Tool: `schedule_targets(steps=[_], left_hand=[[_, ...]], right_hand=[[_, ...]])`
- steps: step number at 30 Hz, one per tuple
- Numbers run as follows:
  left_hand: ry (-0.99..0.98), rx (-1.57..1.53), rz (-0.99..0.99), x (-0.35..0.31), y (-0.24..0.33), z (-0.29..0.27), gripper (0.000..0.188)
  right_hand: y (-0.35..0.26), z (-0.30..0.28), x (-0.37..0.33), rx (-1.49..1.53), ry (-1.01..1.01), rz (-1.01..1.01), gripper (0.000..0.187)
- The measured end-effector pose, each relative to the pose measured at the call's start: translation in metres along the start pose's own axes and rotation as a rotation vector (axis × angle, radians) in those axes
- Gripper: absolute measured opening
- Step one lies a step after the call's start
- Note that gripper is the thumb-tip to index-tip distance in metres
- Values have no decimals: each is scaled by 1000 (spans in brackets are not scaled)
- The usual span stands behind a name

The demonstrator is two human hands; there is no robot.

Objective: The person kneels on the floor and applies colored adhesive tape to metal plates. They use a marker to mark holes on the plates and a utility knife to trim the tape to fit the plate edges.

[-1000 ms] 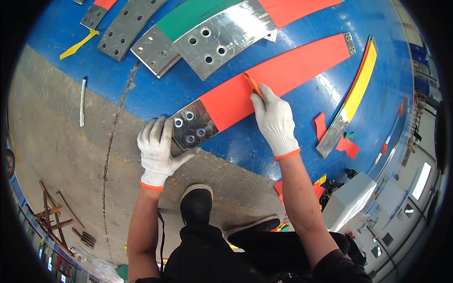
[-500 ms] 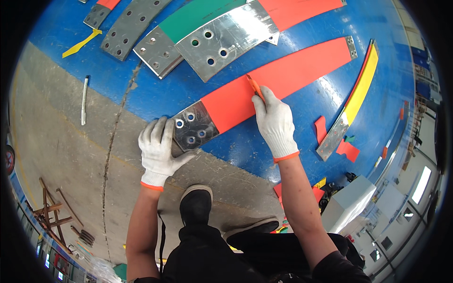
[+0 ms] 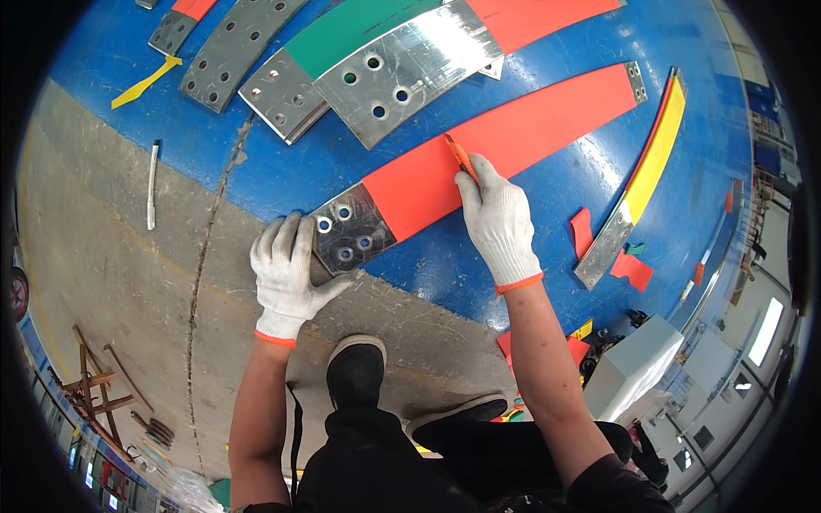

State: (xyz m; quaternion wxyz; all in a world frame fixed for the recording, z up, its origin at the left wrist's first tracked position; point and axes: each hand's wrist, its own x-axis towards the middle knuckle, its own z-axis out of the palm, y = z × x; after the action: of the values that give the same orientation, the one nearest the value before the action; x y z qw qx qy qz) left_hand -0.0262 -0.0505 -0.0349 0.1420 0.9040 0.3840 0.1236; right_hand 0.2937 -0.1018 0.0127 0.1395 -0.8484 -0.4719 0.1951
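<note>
A long metal bar [image 3: 342, 235] lies on the floor, its middle covered by red film [image 3: 513, 137] and its near end bare, with several holes. My left hand [image 3: 286, 274], in a white knit glove with an orange cuff, touches the bare end's left edge. Its fingers are stretched out and the thumb is spread away. An orange utility knife [image 3: 460, 157] is held in my gloved right hand [image 3: 500, 218], over the red film. The knife points up and left; whether its tip touches the film I cannot tell.
Beyond lie more metal bars, some with green film [image 3: 351, 38]. A yellow-covered bar [image 3: 654, 154] is at the right, near red scraps [image 3: 633, 270]. A pen [image 3: 153, 184] and a yellow strip [image 3: 145, 84] lie left. A white box [image 3: 633, 359] stands at lower right.
</note>
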Motion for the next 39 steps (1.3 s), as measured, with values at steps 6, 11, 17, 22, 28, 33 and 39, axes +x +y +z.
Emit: schedule_targets(steps=[6, 11, 17, 22, 28, 33, 39], left_hand=[[0, -8, -2, 1, 1, -1, 107], [-5, -21, -6, 1, 1, -2, 107], [-13, -15, -3, 1, 1, -2, 107], [1, -9, -2, 0, 1, -2, 107], [2, -1, -13, 1, 5, -1, 107], [6, 15, -12, 2, 4, -1, 106], [22, 28, 4, 3, 4, -1, 106]], right_hand=[[-4, -4, 1, 42, -28, 46, 36], [-7, -6, 1, 39, -52, 72, 36], [-2, -3, 1, -4, -35, 11, 32], [-9, -13, 7, -69, -62, -69, 25], [-15, -19, 8, -94, -104, -40, 23], [-7, -11, 1, -59, -46, -78, 23], [1, -2, -2, -43, -9, -89, 24]])
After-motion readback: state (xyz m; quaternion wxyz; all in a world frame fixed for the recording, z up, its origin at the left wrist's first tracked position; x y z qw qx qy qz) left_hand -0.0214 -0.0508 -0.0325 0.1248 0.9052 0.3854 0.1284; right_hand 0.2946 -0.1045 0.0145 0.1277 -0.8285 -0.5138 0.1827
